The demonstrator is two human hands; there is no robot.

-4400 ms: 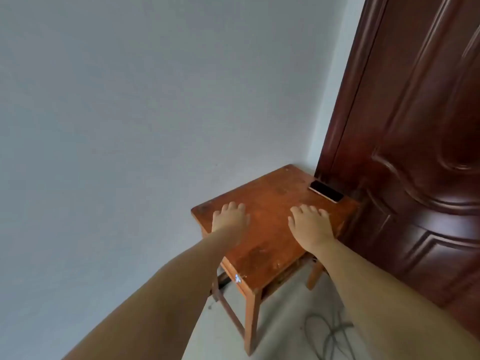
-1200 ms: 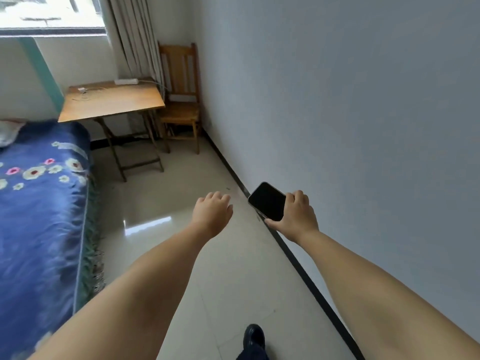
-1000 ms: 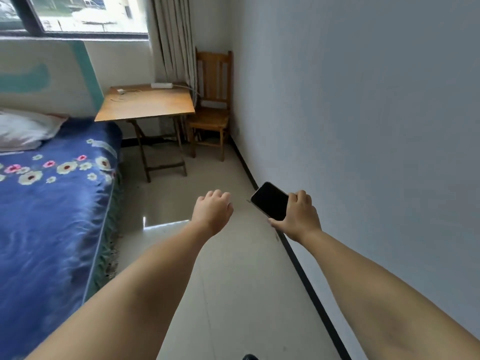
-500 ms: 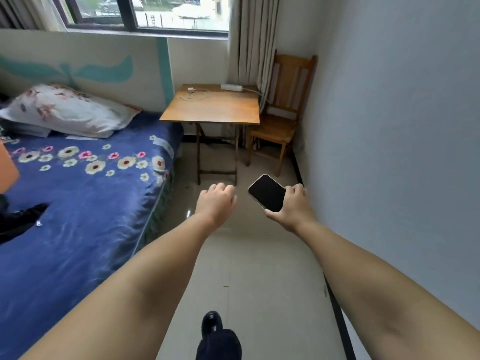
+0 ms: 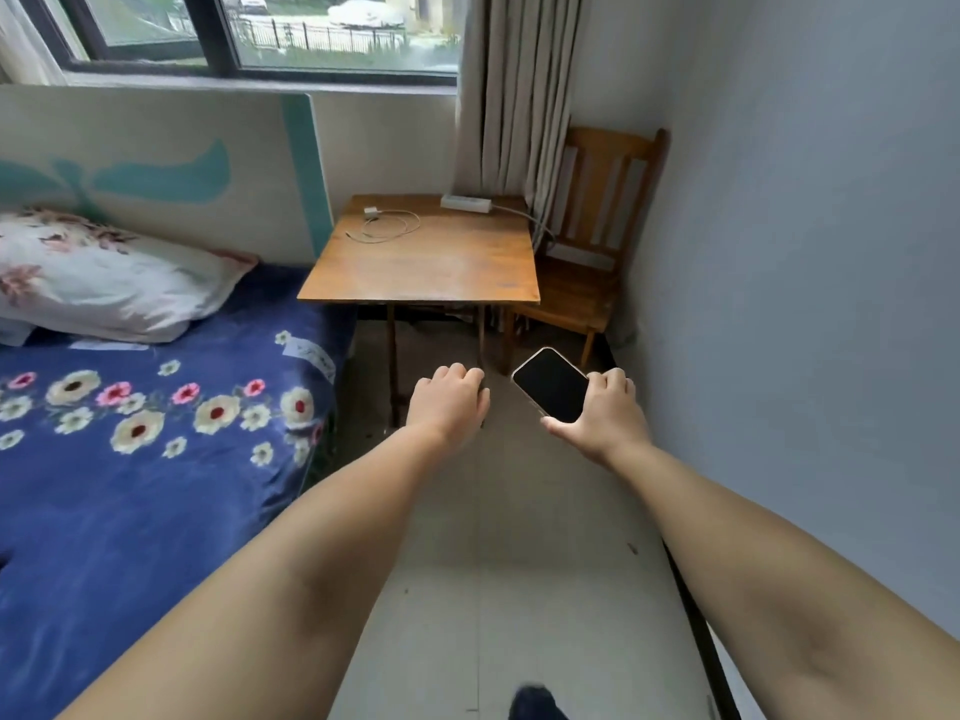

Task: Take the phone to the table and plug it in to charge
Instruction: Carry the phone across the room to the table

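The person's right hand [image 5: 602,413] is holding the phone [image 5: 551,384] in the air above the floor, its grip clamped on the phone's lower end, with the dark screen facing up and the top tilted to the left. The left hand [image 5: 449,400] is hanging just beside it with loosely curled fingers, gripping nothing. Ahead, the wooden counter [image 5: 431,272] is standing between the bed [image 5: 130,459] and a wooden chair [image 5: 592,241]. A white charger with its coiled cable [image 5: 387,226] is lying near the counter's far left corner, and a white power strip [image 5: 466,202] is sitting along the far edge, beside the curtain [image 5: 511,96].
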